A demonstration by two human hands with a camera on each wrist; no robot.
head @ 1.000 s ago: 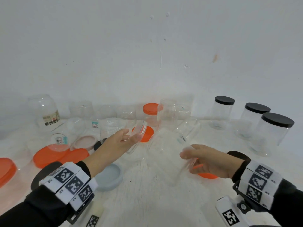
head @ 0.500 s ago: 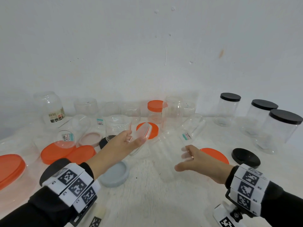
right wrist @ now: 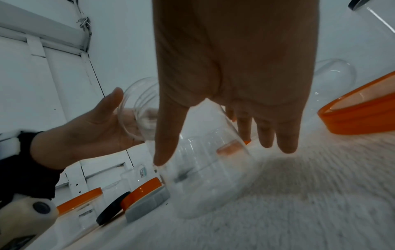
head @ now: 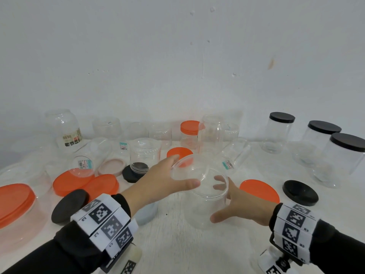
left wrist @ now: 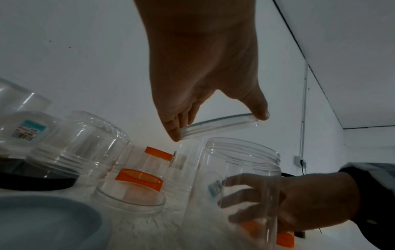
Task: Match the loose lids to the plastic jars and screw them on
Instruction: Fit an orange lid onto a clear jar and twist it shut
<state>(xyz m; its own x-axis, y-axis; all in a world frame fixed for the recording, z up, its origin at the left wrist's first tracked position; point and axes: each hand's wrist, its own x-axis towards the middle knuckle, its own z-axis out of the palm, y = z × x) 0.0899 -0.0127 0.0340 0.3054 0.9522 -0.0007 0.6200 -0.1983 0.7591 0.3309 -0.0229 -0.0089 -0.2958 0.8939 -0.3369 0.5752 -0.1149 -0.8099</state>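
My left hand (head: 184, 171) pinches a clear round lid (head: 194, 165) between thumb and fingers and holds it tilted just above the mouth of an open clear jar (head: 205, 210). The jar stands upright on the white table at centre. My right hand (head: 216, 200) grips its side, fingers behind, thumb in front. In the left wrist view the lid (left wrist: 218, 126) hangs a little above the jar's threaded rim (left wrist: 241, 152) without touching it. In the right wrist view my thumb and fingers flank the jar (right wrist: 205, 177).
Loose orange lids (head: 258, 190) and black lids (head: 300, 192) lie to either side. A grey-blue lid (head: 146, 214) lies under my left wrist. Three black-capped jars (head: 280, 133) stand at the right. Several open and upturned jars (head: 144, 151) crowd the back, along the wall.
My right hand, reaching open half a second ago, now grips a clear jar standing at centre. My left hand has carried the clear lid right and forward, over the jar's mouth.
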